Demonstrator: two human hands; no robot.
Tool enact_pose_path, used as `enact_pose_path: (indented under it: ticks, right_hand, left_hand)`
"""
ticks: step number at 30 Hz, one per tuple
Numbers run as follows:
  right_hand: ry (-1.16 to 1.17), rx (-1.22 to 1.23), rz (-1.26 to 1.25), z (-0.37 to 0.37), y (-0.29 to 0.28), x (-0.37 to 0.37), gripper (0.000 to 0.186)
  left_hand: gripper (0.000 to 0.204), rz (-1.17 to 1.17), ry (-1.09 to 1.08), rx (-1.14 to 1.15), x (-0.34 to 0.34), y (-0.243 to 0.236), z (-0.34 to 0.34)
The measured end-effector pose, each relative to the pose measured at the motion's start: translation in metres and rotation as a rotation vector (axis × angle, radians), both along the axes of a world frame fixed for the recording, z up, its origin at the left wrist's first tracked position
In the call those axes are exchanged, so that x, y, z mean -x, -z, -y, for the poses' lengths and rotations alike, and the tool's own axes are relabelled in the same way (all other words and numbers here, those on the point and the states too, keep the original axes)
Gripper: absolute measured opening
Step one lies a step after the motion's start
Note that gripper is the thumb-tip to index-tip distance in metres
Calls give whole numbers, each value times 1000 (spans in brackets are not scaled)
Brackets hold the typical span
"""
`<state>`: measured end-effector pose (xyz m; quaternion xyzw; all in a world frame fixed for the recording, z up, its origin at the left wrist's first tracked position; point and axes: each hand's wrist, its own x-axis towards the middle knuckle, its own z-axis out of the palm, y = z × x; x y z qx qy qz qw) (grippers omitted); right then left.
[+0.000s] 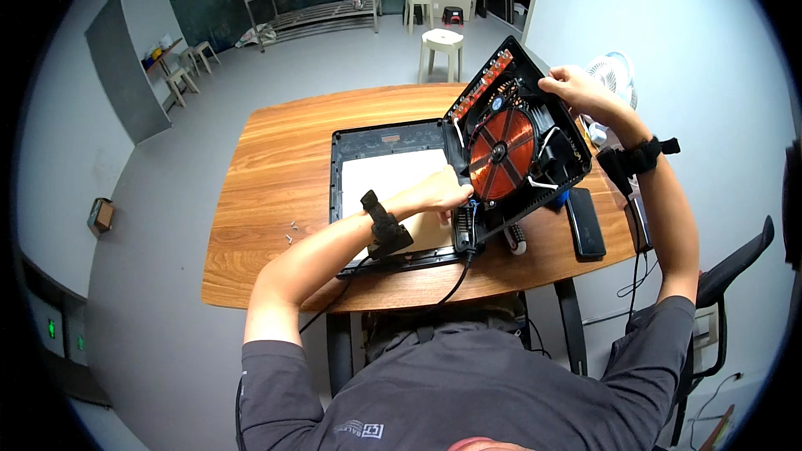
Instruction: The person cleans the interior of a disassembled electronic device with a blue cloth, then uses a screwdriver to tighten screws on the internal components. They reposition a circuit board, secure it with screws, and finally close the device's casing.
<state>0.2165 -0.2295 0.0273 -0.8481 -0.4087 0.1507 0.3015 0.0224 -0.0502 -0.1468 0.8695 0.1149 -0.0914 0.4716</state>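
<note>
An opened induction cooker lies on the table in two black halves. Its cover (pixel 389 139) rests flat at the left, a white panel (pixel 388 169) inside it. Tilted up at the right is the base housing (pixel 551 104), which carries a round copper coil (pixel 501 153) and an orange circuit board (pixel 481 86). My right hand (pixel 576 90) grips the far right edge of this housing. My left hand (pixel 447 192) is closed at its lower left edge, beside thin wires (pixel 474 205); what the fingers pinch is hidden. A black power cord (pixel 459 282) runs from there over the table's front edge.
Several small screws (pixel 291 232) lie on the wooden table (pixel 267 159) at the left. A black phone (pixel 586 224) and a black-and-white handled thing (pixel 516 240) lie near the housing. A fan (pixel 614 75) stands at the far right, a stool (pixel 442 46) beyond the table.
</note>
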Motion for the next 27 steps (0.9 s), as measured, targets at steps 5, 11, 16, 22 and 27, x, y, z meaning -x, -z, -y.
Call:
enact_pose_path:
  ticks: [5,11,16,22,27]
  right_hand:
    - [-41,-10,39,-6,-2,-13,32]
    - [-44,-8,117,-10,-1,-11,35]
    - [-42,6,199,-12,3,-14,36]
    - [-74,-3,209,-17,-3,-10,41]
    - [-54,7,286,-28,-9,7,49]
  left_hand:
    - [57,-78,69,-104,-21,16,1]
    - [59,-102,75,-182,-22,10,7]
    - [58,-81,106,-151,-26,12,8]
    - [52,-54,83,-95,-30,20,10]
    - [50,-77,111,-192,-31,27,3]
